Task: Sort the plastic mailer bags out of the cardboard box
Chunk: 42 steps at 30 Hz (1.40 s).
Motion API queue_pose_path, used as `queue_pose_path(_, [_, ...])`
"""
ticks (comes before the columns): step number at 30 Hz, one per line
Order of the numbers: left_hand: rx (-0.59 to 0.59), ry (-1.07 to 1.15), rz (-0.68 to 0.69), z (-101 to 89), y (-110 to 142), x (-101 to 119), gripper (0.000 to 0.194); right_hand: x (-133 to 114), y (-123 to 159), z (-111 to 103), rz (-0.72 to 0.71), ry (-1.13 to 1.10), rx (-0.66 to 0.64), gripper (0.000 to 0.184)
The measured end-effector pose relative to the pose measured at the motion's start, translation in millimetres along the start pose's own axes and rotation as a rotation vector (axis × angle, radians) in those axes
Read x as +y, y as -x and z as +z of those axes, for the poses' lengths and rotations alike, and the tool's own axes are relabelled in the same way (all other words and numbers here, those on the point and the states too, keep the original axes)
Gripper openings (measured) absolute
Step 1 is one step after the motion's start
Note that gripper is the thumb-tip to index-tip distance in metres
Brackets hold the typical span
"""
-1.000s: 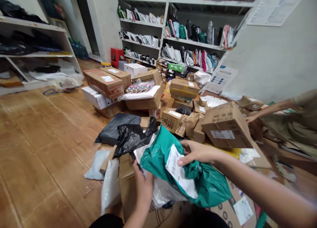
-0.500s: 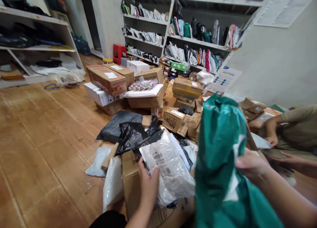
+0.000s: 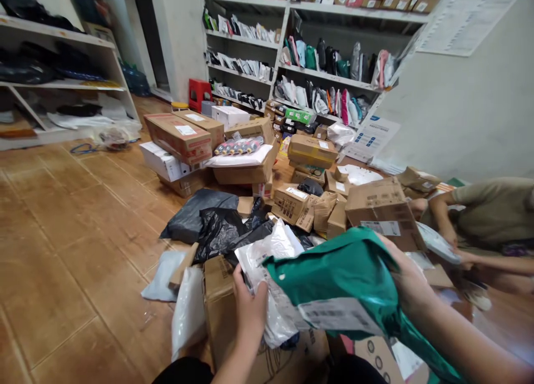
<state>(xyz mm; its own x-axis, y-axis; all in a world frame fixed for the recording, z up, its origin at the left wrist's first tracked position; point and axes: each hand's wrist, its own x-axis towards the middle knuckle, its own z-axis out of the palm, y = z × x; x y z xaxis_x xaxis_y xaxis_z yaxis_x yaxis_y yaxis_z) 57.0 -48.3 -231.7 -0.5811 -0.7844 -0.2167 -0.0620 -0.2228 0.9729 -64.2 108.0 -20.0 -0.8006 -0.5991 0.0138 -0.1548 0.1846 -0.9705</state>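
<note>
My left hand (image 3: 250, 309) is closed on the edge of a white plastic mailer bag (image 3: 277, 323) with a printed label. A green plastic mailer bag (image 3: 346, 267) hangs from my right hand (image 3: 403, 272), which grips its upper right side; most of those fingers are hidden behind it. The green bag lies almost level, its white label facing me, and covers part of the white bag. Below both hands stands a brown cardboard box (image 3: 223, 311). Just left of it leans another white mailer (image 3: 188, 309).
Black plastic parcels (image 3: 219, 231) and cardboard boxes (image 3: 292, 203) are piled ahead. Stacked cartons (image 3: 179, 136) stand further back. Shelves (image 3: 246, 39) of parcels line the back wall. At the right sits another person (image 3: 488, 217), hands on a pale parcel. Wooden-look floor (image 3: 62, 250) stretches along the left.
My right hand has tipped the green bag from upright to nearly level, bringing its label into view. The left hand stays on the white bag. The other person's hands have come together.
</note>
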Motion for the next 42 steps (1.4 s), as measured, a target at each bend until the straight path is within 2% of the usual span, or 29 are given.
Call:
queue_pose_path(3, [-0.005, 0.016, 0.048, 0.5, -1, -2, 0.068, 1, -16, 17, -0.063, 0.076, -0.024, 0.039])
queue_pose_path(7, [-0.017, 0.030, 0.069, -0.6, 1, -5, 0.066, 11, -56, 33, -0.225, 0.196, -0.084, 0.036])
queue_pose_path(10, [-0.024, 0.031, 0.055, -1.1, 1, -5, 0.064, 16, -73, 35, -0.204, 0.164, -0.196, 0.039])
queue_pose_path(13, [-0.023, 0.013, 0.039, -0.8, 0, -2, 0.066, 12, -76, 32, -0.133, 0.318, -0.384, 0.045])
queue_pose_path(16, [-0.016, -0.021, 0.019, 0.0, 0, 2, 0.066, 2, -75, 29, -0.088, 0.533, -0.452, 0.042])
queue_pose_path(18, [-0.009, -0.046, 0.012, 0.6, 0, 3, 0.066, -6, -73, 27, -0.116, 0.519, -0.501, 0.039])
queue_pose_path(21, [-0.001, -0.064, 0.016, 0.9, 1, 4, 0.067, -18, -68, 22, -0.142, 0.380, -0.574, 0.035])
queue_pose_path(23, [-0.006, -0.066, 0.001, 0.5, 2, 5, 0.068, -24, -63, 16, -0.163, 0.359, -0.533, 0.035])
queue_pose_path(27, [-0.025, -0.084, -0.030, -1.2, 5, 7, 0.066, -30, -58, 0, -0.180, 0.473, -0.365, 0.034])
queue_pose_path(32, [-0.036, -0.066, 0.009, -2.4, 2, 3, 0.067, -23, -51, -18, -0.090, 0.284, -0.244, 0.048])
queue_pose_path(34, [-0.045, -0.059, 0.010, -1.8, 0, 1, 0.067, -22, -43, -20, -0.075, 0.270, -0.246, 0.049])
queue_pose_path(37, [-0.021, -0.075, 0.005, -0.2, -1, 1, 0.068, -24, -34, -7, -0.089, 0.244, -0.220, 0.048])
queue_pose_path(40, [-0.025, -0.046, 0.041, 0.7, 2, 4, 0.069, -21, -44, 25, -0.082, 0.217, -0.053, 0.042])
queue_pose_path(42, [-0.059, -0.004, 0.054, 0.5, 4, 6, 0.069, -12, -63, 51, -0.127, 0.269, -0.069, 0.034])
